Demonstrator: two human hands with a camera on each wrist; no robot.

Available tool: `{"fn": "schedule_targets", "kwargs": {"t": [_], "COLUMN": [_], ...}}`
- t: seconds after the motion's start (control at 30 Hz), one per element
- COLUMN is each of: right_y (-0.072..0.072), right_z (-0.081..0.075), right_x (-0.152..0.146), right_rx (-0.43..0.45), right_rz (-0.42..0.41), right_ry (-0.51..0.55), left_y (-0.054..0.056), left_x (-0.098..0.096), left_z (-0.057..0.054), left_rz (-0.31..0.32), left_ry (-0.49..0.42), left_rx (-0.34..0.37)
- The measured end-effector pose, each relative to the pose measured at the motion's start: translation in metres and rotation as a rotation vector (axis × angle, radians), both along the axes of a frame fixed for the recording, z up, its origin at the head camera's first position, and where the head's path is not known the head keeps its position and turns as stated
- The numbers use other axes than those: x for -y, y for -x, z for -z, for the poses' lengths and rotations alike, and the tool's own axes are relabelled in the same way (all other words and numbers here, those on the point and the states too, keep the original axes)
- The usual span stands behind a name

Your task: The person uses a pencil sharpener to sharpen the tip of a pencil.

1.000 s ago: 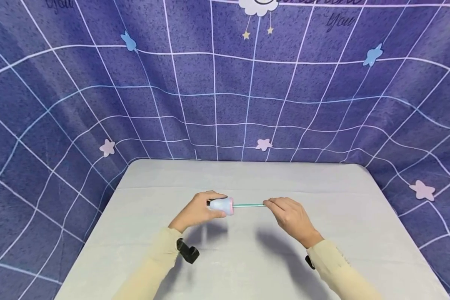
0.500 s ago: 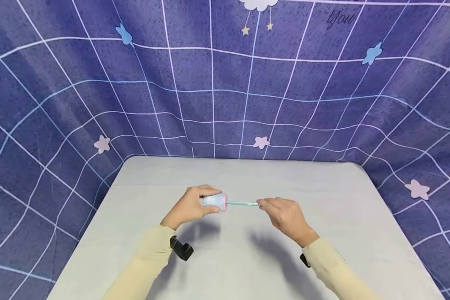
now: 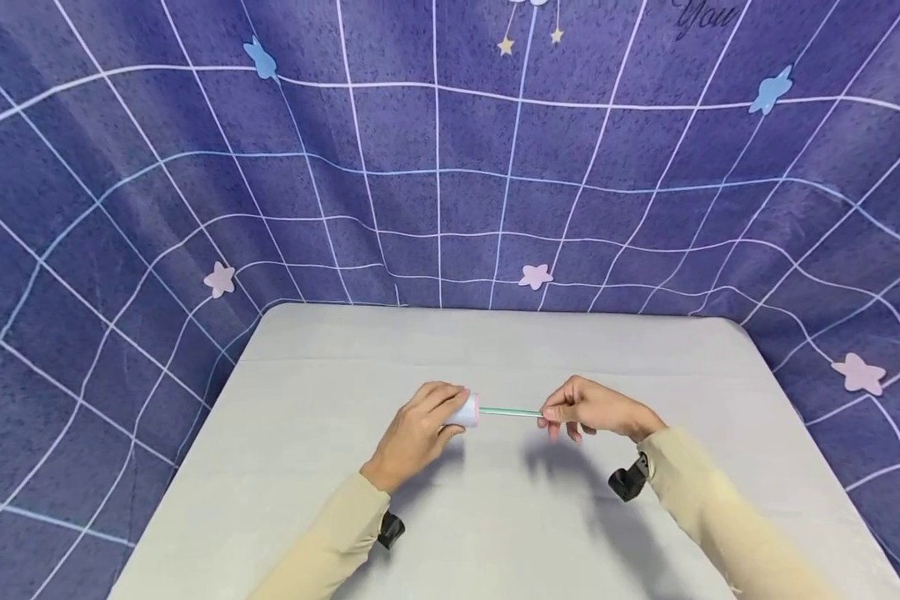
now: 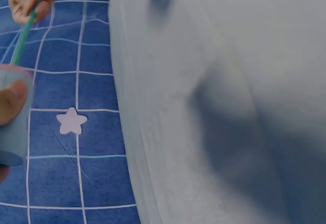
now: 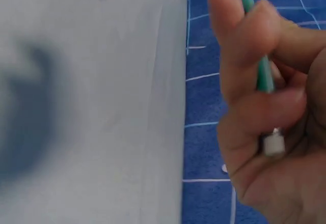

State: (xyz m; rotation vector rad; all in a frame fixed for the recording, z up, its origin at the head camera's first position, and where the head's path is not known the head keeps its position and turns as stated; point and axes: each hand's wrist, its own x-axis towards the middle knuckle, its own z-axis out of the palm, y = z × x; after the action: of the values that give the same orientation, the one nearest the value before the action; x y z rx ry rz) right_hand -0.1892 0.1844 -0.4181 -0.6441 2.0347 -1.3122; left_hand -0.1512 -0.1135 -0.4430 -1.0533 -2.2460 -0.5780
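Note:
Above the white table, my left hand grips a light blue cylindrical pencil sharpener with a pink front rim. A slim green pencil runs level from that rim toward the right. My right hand pinches its far end between thumb and fingers. Seen from the left wrist, the thumb lies across the sharpener body. In the right wrist view the pencil passes between curled fingers, its white-tipped end showing near the palm. The point inside the sharpener is hidden.
A blue-purple curtain with grid lines and stars stands behind and beside the table. Black wrist cameras sit at both cuffs, one of them under the right wrist. Shadows of both hands fall on the cloth.
My right hand has rolled over, bringing its thumb side into view. My left hand has turned so its back faces up and covers more of the sharpener. Pencil and sharpener remain joined.

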Motion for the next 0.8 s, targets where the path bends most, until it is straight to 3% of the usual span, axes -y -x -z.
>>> {"fn": "schedule_targets", "kwargs": {"t": [0.1, 0.2, 0.33, 0.47, 0.53, 0.6, 0.67, 0.8], "right_y": [-0.001, -0.005, -0.013, -0.023, -0.026, -0.029, -0.031, -0.032], "right_z": [0.003, 0.006, 0.008, 0.015, 0.019, 0.022, 0.022, 0.023], "right_x": [-0.001, 0.000, 0.008, 0.017, 0.021, 0.024, 0.026, 0.027], "right_rx": [-0.001, -0.124, -0.500, -1.101, -1.408, -1.634, -1.772, -1.897], "right_rz": [-0.010, 0.025, 0.112, 0.213, 0.271, 0.323, 0.363, 0.409], "right_ry": [-0.020, -0.019, -0.102, -0.196, -0.227, -0.244, -0.244, -0.155], "left_y": [-0.002, -0.002, 0.000, 0.006, 0.011, 0.016, 0.021, 0.027], "left_x": [-0.003, -0.005, -0.005, 0.004, 0.010, 0.015, 0.018, 0.022], "left_z": [0.006, 0.006, 0.001, -0.010, -0.019, -0.028, -0.038, -0.054], "left_rz": [-0.011, -0.024, -0.042, -0.057, -0.052, -0.041, -0.021, 0.009], "left_ry": [-0.025, -0.033, -0.060, -0.112, -0.124, -0.131, -0.120, -0.061], "left_rx": [-0.003, 0.066, 0.276, 0.571, 0.684, 0.765, 0.821, 0.894]}}
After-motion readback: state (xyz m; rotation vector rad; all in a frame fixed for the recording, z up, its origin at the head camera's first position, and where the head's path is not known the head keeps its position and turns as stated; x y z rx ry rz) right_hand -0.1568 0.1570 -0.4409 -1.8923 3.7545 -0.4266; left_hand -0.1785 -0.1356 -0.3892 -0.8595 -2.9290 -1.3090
